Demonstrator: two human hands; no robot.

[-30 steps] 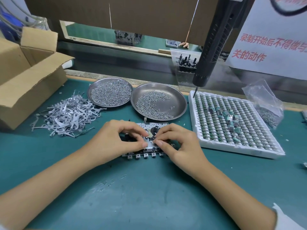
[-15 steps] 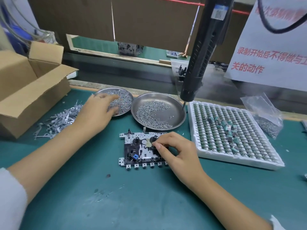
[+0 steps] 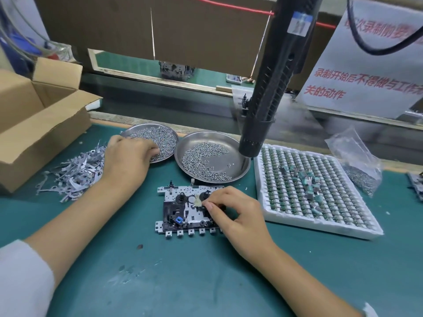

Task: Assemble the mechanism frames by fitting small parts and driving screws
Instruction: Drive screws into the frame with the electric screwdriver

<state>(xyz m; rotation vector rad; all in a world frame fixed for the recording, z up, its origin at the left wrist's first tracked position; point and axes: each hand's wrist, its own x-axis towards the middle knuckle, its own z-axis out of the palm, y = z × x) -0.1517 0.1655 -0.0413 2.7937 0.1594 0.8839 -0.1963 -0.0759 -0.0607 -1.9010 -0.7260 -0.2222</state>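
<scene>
The mechanism frame (image 3: 183, 211), a black and silver plate with a blue piece and a row of tabs along its near edge, lies flat on the green mat. My right hand (image 3: 238, 213) rests on its right end, thumb and forefinger pinching a small part beside a pale round piece. My left hand (image 3: 128, 159) reaches into the left steel dish (image 3: 174, 139), its bent fingers down among the screws (image 3: 160, 138). Its fingertips are hidden, so what they hold is unclear.
A second steel dish (image 3: 239, 161) with screws stands behind the frame. A black electric screwdriver (image 3: 263, 99) hangs over its right rim. A white tray (image 3: 320, 233) of small parts lies right, a plastic bag (image 3: 357, 165) beyond. Left: metal levers (image 3: 75, 170), cardboard box (image 3: 34, 133).
My left hand left the frame and went back-left into the left screw dish, where it stays. My right hand kept its place on the frame.
</scene>
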